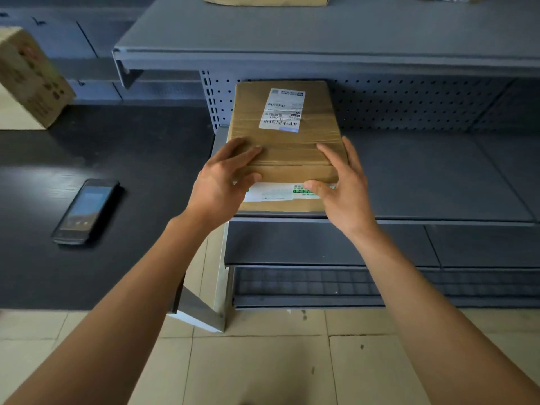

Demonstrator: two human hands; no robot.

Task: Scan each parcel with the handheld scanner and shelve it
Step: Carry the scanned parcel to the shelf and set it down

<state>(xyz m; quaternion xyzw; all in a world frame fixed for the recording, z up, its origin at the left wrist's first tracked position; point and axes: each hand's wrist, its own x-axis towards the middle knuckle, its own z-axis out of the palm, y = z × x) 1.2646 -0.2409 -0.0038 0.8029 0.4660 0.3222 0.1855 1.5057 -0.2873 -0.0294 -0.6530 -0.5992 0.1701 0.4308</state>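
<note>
right now i am in the shelving half of the job, not the scanning half. both of my hands are on the top parcel, a flat brown box with its white label facing up, which lies on a second parcel on the grey shelf straight ahead of me. my left hand grips its near left corner, fingers spread over the top face and thumb curled against the front edge. my right hand is at the near right corner, fingers fairly straight along the side and top, thumb reaching down to the front of the lower box; it looks more like pressing and steadying than a real clasp.

the top box sits slightly further back than the one beneath, whose labelled front strip shows just under my thumbs. i cannot tell whether the box is fully settled or if i am taking some of its weight.

the handheld scanner lies screen up on the dark counter, well off to the left of my left hand, with nothing holding it. another carton stands further left and beyond it, which i take to be waiting its turn.

my guess for the next move: square the stack so the edges line up, let go with both hands, then swing left to pick up the scanner and fetch the next carton. the stack sits close to the shelf's left end, so any nudge should go straight back rather than sideways.
</note>
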